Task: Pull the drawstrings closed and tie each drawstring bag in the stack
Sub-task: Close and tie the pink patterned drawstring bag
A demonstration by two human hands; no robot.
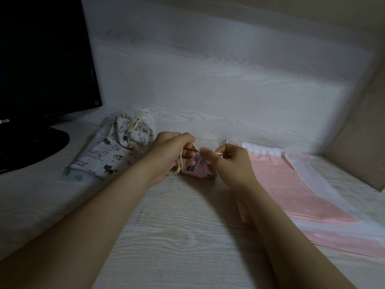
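Pinches drawstring (181, 161) ends in left hand (173, 153) and right hand (233, 163); pink bag (198, 171) likely soft, light; best gripped at cords

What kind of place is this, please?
Probably a home study corner: a dark LG monitor stands on a pale wood-grain desk, and a cat-print drawstring bag lies beside it.
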